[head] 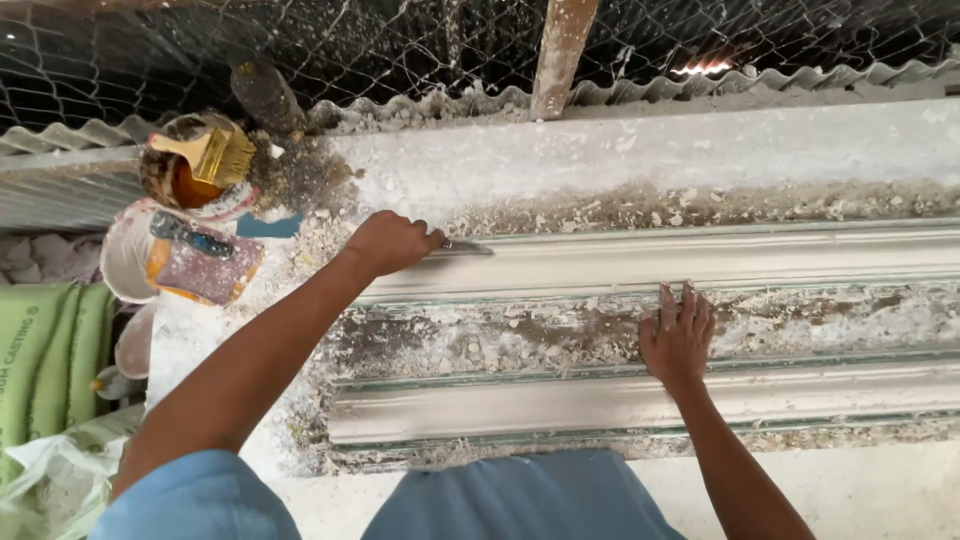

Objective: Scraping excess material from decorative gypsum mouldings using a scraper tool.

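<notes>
- My left hand (392, 243) is closed in a fist around a thin metal blade (466, 246), whose tip lies on the left end of the far plaster moulding (700, 258)
- My right hand (677, 335) lies open and flat, fingers spread, palm down on the crumb-covered strip between the two mouldings; it holds nothing
- The near moulding (640, 400) runs parallel to the far one, closer to my body, both lying along the white table (640, 150)
- Plaster crumbs (700, 205) lie along the table behind the far moulding
- At the left end of the table I see a tin (185, 180) with a yellow brush (215, 153) resting across it, and just below it a smeared bowl (125, 255)
- Green sacks (45, 350) sit off the table's left edge
</notes>
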